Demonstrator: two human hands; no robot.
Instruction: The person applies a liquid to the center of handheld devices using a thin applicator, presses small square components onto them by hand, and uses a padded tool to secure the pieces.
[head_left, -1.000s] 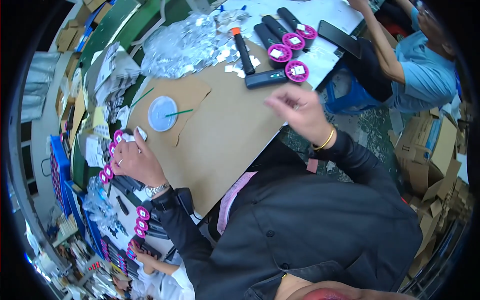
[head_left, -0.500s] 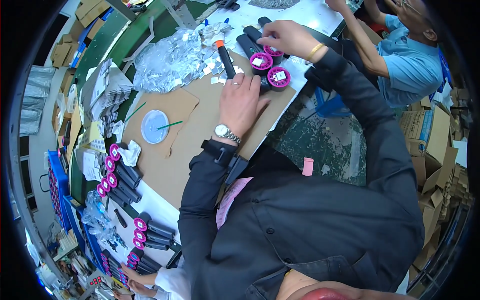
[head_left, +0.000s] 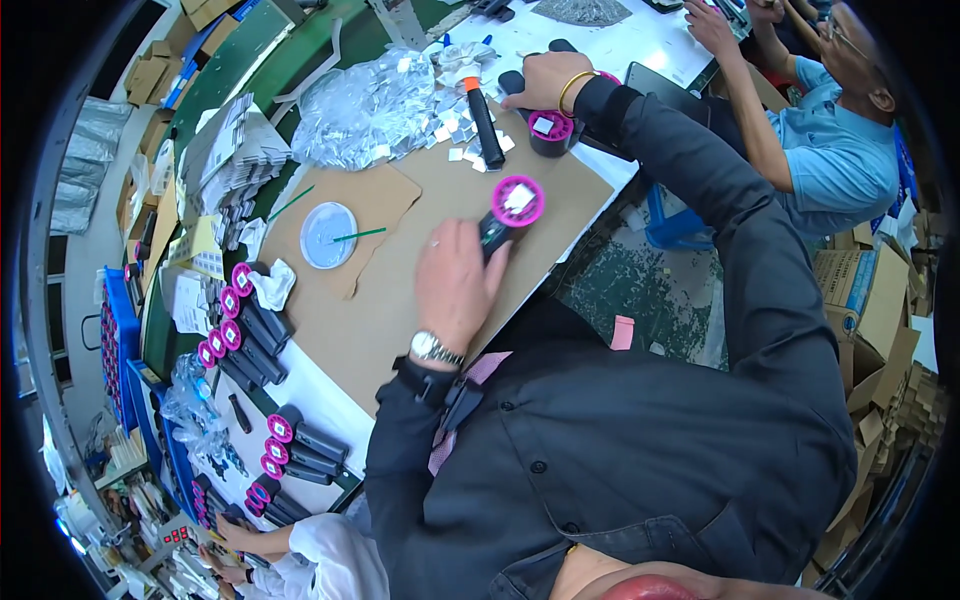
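Left hand (head_left: 455, 285): curled round the black body of a pink-rimmed device (head_left: 514, 208), thumb one side, fingers the other
Held device: pink wheel end pokes out past the fingertips, up and right of the hand, over the brown board (head_left: 385, 300); resting or lifted, honestly can't tell
Right hand (head_left: 558, 82): bent over the far row, just above another pink wheel (head_left: 551, 127); fingertips by a dark handle (head_left: 511, 82), can't tell if it's gripping
Orange-tipped tool (head_left: 484, 125): lying between that row and the plastic bag (head_left: 365, 105)
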